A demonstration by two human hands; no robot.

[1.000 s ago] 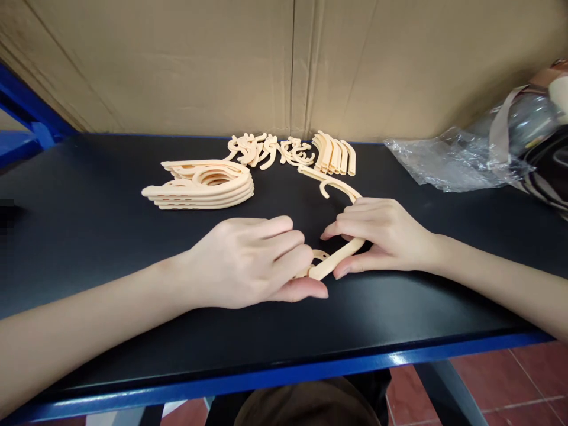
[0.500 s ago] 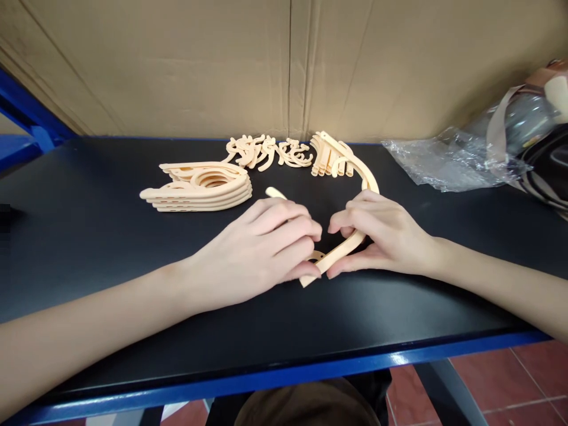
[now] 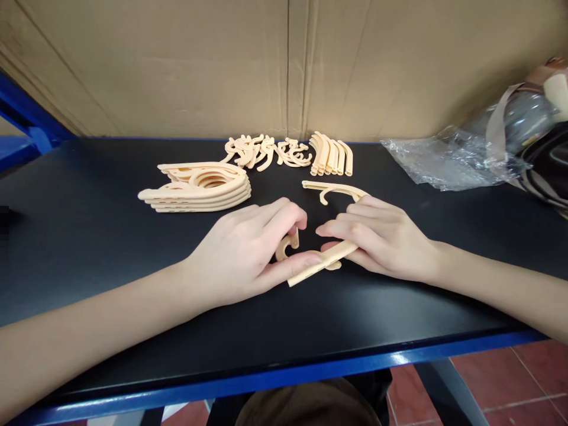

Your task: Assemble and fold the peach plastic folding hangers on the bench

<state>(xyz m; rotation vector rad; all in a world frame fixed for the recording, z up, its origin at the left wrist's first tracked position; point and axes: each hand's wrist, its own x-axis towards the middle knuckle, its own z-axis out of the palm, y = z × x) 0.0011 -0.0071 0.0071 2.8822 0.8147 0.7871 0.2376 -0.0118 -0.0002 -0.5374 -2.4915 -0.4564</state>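
Between my hands is a beige plastic folding hanger (image 3: 339,251), its near arm slanting down to the left and its far arm with a small hook reaching up past my knuckles. My right hand (image 3: 381,236) is closed around the bend, hiding the joint. My left hand (image 3: 261,242) curls its fingers over a small curved hook piece (image 3: 284,247), while its thumb lies along the near arm's end. Whether the hook piece touches the arm cannot be made out. A beige tip shows beneath the near arm.
A stack of folded beige hangers (image 3: 195,192) stands left of my hands. Behind lie a heap of loose hook pieces (image 3: 252,151) and a row of curved arms (image 3: 331,154). A clear plastic bag (image 3: 435,157) rests at the right on the black table (image 3: 133,331), before a cardboard wall (image 3: 177,71).
The hanger has tilted down, its far arm swinging lower and nearer. My left index finger has lifted from the near arm, bringing the small hook piece into view.
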